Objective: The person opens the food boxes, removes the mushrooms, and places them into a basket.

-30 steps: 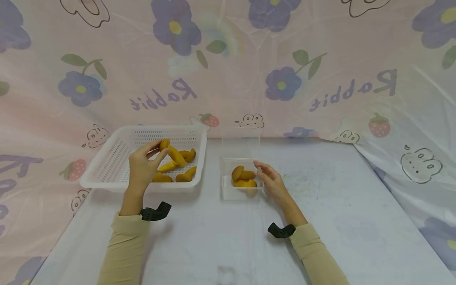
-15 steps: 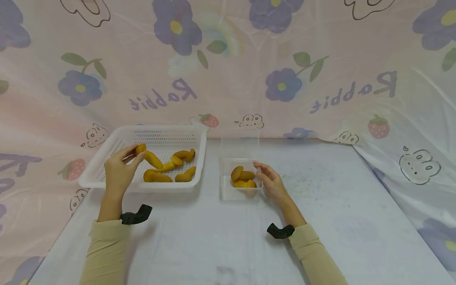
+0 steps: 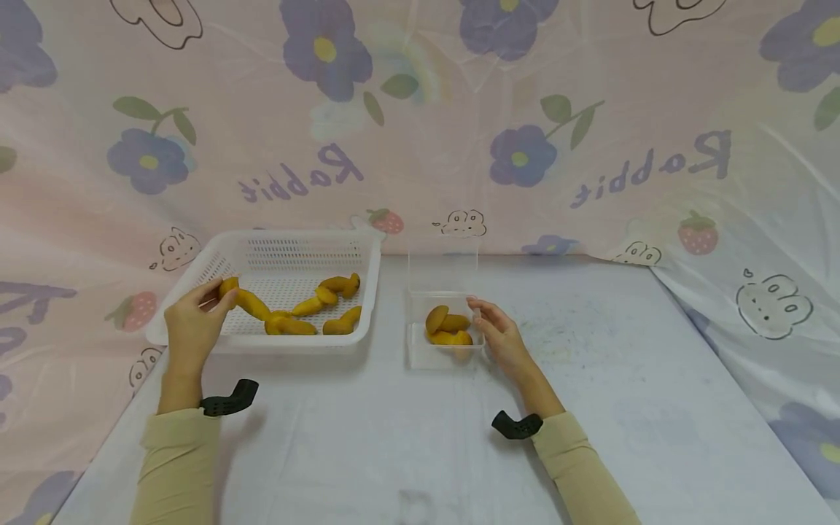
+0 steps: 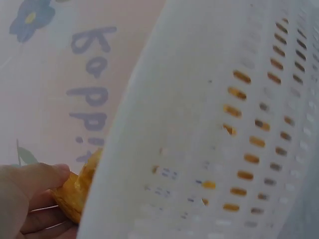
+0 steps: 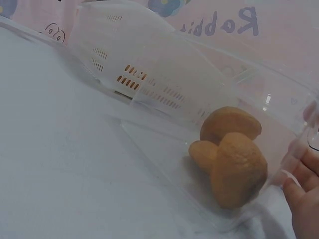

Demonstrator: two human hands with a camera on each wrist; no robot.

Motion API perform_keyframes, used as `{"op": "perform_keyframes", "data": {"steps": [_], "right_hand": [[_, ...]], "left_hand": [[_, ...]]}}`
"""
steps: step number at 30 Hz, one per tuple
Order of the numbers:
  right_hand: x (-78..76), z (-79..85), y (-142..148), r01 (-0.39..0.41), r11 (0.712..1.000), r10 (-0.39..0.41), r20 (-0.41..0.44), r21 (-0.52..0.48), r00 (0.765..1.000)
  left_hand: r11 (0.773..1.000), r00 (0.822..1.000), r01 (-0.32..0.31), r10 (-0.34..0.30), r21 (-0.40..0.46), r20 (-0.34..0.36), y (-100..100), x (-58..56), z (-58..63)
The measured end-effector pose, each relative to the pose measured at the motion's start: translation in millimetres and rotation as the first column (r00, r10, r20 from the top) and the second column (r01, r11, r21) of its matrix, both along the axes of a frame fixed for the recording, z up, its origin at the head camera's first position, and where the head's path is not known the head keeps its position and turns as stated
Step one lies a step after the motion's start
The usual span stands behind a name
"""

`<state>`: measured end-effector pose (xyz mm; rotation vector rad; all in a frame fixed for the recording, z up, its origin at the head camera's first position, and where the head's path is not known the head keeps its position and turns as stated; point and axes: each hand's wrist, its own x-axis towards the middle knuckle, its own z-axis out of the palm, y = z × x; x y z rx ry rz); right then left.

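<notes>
My left hand [image 3: 192, 321] pinches a yellow-brown mushroom [image 3: 248, 300] by its cap, over the left part of a white perforated basket [image 3: 335, 340]. Its stem slants down to the right, its tip meeting another mushroom [image 3: 292, 326] in the basket. In the left wrist view, the basket wall [image 4: 149, 129] hides most of the held mushroom [image 4: 72, 196]. My right hand [image 3: 504, 339] holds the right side of a clear plastic box [image 3: 415, 334] between thumb and fingers. Inside the box lie two mushrooms [image 5: 239, 169], one across the other.
Several more mushrooms [image 3: 340, 286] lie in the basket's right half. The box's transparent lid [image 3: 442, 266] stands raised behind it. A white cloth [image 3: 367, 437] covers the table, and a printed curtain [image 3: 420, 160] rises at the back and sides.
My left hand has moved left and slightly down across the basket, carrying the mushroom, uncovering the mushrooms on the basket floor. The right hand and box have stayed in place.
</notes>
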<state>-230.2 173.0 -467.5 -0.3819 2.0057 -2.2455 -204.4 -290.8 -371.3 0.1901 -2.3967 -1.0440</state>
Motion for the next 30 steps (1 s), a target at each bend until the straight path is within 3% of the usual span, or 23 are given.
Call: {"op": "perform_keyframes", "data": {"steps": [11, 21, 24, 30], "right_hand": [[-0.6, -0.2, 0.7, 0.007, 1.0, -0.007, -0.002, 0.001, 1.0], [-1.9, -2.6, 0.9, 0.009, 1.0, -0.009, -0.005, -0.015, 1.0], [-2.1, -3.2, 1.0, 0.003, 1.0, -0.003, -0.008, -0.022, 1.0], [-2.2, -4.2, 0.8, 0.004, 1.0, -0.004, -0.007, -0.024, 1.0]], "left_hand": [[0.991, 0.995, -0.082, 0.087, -0.108, 0.045, -10.5, 4.4, -10.6], [0.982, 0.974, -0.086, 0.119, -0.169, 0.195, -14.8, 1.8, -12.5], [0.981, 0.975, -0.098, 0.128, -0.166, 0.183, -13.7, 2.0, -13.2], [0.986, 0.987, -0.124, 0.134, -0.115, 0.088, -12.3, 4.0, -15.4]]}}
